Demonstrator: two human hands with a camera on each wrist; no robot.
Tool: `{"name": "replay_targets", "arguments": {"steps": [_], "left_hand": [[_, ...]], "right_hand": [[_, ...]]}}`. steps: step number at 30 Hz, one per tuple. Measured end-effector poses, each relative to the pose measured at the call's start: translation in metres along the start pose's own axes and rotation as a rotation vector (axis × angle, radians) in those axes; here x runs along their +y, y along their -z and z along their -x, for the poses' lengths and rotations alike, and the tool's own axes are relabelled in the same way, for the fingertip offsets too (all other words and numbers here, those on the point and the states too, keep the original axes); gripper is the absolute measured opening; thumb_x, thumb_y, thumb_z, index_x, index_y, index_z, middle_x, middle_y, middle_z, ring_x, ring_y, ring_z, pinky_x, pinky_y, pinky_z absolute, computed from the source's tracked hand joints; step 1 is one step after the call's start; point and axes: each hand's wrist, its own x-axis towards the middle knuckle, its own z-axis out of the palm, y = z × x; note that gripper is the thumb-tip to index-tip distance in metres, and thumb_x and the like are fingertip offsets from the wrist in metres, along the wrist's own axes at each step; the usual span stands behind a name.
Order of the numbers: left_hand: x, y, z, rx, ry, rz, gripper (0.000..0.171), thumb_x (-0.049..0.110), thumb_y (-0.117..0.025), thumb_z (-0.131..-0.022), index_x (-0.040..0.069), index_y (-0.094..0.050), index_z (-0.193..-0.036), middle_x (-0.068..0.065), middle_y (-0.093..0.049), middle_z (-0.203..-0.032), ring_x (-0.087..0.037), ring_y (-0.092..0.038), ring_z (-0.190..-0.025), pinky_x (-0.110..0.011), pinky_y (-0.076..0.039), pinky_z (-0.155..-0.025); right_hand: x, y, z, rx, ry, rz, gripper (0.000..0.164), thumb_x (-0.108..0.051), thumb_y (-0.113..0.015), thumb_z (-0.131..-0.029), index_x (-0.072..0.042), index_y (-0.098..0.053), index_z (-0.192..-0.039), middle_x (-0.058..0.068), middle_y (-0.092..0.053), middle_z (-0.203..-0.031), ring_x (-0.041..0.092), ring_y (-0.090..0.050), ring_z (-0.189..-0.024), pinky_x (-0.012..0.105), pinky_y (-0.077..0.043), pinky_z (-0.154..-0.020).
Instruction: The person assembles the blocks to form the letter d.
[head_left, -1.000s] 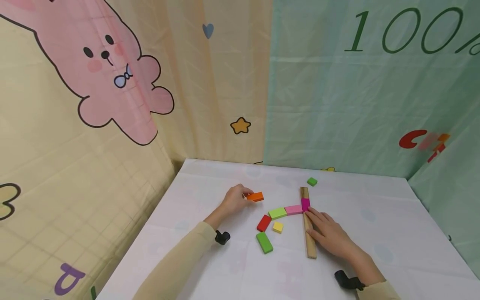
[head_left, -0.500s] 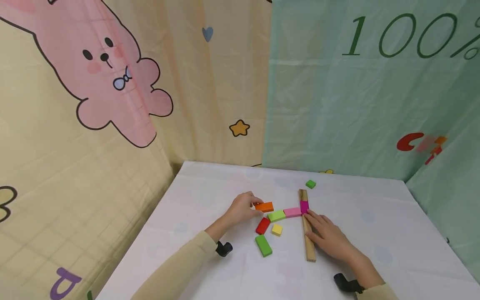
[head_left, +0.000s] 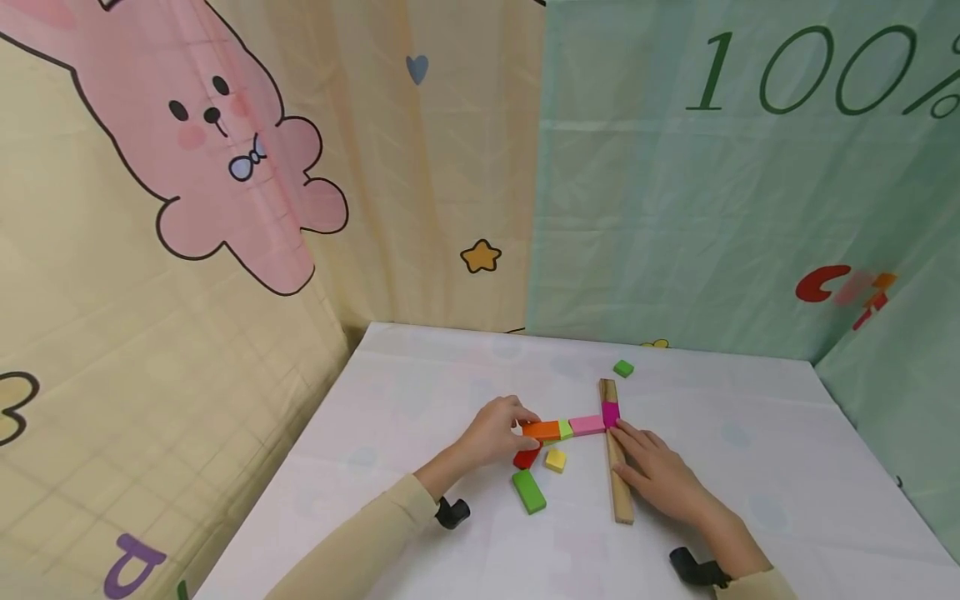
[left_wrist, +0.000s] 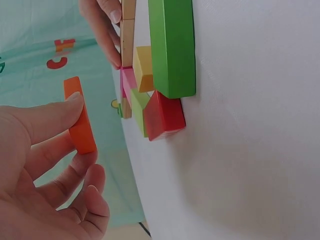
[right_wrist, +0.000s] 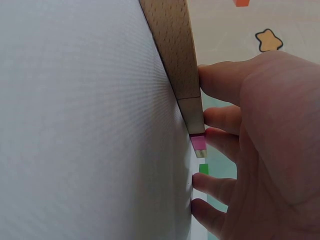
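Note:
My left hand (head_left: pixel 495 429) pinches an orange block (left_wrist: pixel 81 122) between thumb and fingers, raised above the table. In the head view the block overlaps a lime block (head_left: pixel 566 429). That lime block adjoins a pink block (head_left: pixel 587 426), which leads to a magenta block (head_left: pixel 611 414) in a straight row with natural wood blocks (head_left: pixel 621 492). Fingertips of my right hand (head_left: pixel 660 471) rest along the right side of this row, fingers extended. A red block (left_wrist: pixel 166 117) lies just below the lime one, with a green block (head_left: pixel 529 492) beyond it toward me.
A small yellow block (head_left: pixel 556 461) sits inside the bend of coloured blocks. Farther back is a small green block (head_left: pixel 623 368) on the white table (head_left: pixel 420 358). Printed curtains (head_left: pixel 675 208) hang behind and beside the table.
My left hand has carried the orange block rightward and toward me, from left of the blocks to over the lime one. The right hand stays at the wooden row.

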Motion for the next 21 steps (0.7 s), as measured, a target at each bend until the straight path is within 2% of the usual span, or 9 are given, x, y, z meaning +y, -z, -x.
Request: {"name": "replay_targets", "arguments": {"steps": [4, 12, 21], "left_hand": [[0.002, -0.004, 0.004, -0.010, -0.017, 0.007, 0.035, 0.029, -0.085, -0.083, 0.020, -0.077, -0.117, 0.010, -0.058, -0.093, -0.019, -0.054, -0.093, -0.023, -0.049, -0.070], [0.005, -0.010, 0.011, -0.026, -0.105, -0.018, 0.036, 0.028, -0.084, -0.084, 0.018, -0.077, -0.118, 0.006, -0.061, -0.098, -0.016, -0.053, -0.093, -0.022, -0.046, -0.073], [0.007, -0.019, 0.017, -0.049, -0.146, -0.058, 0.037, 0.029, -0.084, -0.084, 0.020, -0.076, -0.119, 0.014, -0.055, -0.092, -0.007, -0.047, -0.089, -0.021, -0.043, -0.071]], "right_hand": [[0.001, -0.001, 0.000, -0.002, 0.000, -0.002, 0.063, -0.037, -0.059, -0.102, -0.009, -0.040, -0.155, 0.014, -0.034, -0.160, 0.047, -0.038, -0.137, 0.069, -0.038, -0.100], [0.003, -0.002, -0.001, 0.001, -0.003, 0.004, 0.065, -0.040, -0.059, -0.101, -0.010, -0.039, -0.155, 0.013, -0.034, -0.160, 0.047, -0.036, -0.138, 0.070, -0.037, -0.101], [0.004, -0.004, -0.001, 0.006, 0.000, 0.010, 0.065, -0.040, -0.059, -0.101, -0.010, -0.039, -0.155, 0.012, -0.033, -0.160, 0.044, -0.039, -0.136, 0.068, -0.040, -0.099]]}}
